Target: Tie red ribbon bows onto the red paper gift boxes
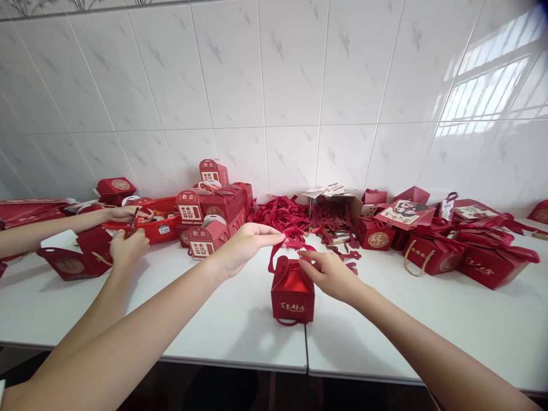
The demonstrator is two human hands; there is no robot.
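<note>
A small red gift box (293,305) with gold lettering and a red cord handle stands upright on the white table, its top flaps partly folded in. Above its left side, my left hand (246,248) pinches a red ribbon (272,261) between thumb and fingertips. My right hand (331,274) is closed at the top right edge of the box, the ribbon's other end at its fingertips. The fingers cover part of the ribbon there.
At left, a co-worker's hands (128,242) work near an orange basket (158,230) and an open red box (71,260). Stacked boxes (208,205), a ribbon pile (280,214), a cardboard box (338,208) and finished-looking red boxes (492,260) line the tiled wall.
</note>
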